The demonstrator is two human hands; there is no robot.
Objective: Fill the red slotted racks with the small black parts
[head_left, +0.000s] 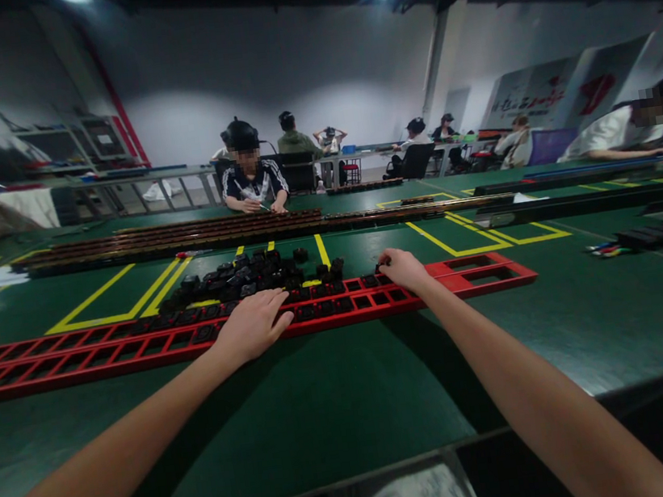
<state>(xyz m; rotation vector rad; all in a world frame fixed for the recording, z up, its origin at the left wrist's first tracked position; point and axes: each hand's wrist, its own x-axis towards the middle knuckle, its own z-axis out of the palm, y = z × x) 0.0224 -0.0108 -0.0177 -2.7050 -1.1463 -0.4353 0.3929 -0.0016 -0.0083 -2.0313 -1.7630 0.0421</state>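
Note:
A long red frame (483, 287) with two rows of square openings lies across the green table in front of me. Small black block-like parts (323, 308) fill several of its openings near the middle. My left hand (253, 324) rests over the frame, palm down, fingers stretched out and thumb apart. Farther right, my right hand (403, 268) pinches at the frame's back row; a small black part (380, 266) shows at its fingertips. Behind the frame, between my hands and to the left, lies a loose pile of similar black parts (237, 275).
Long dark rails (183, 237) lie across the table beyond the pile. Yellow tape lines (428, 240) mark the green tabletop (351, 401). At right are black strips with coloured wire ends (609, 248). A person (252, 179) works across the table; others sit farther back.

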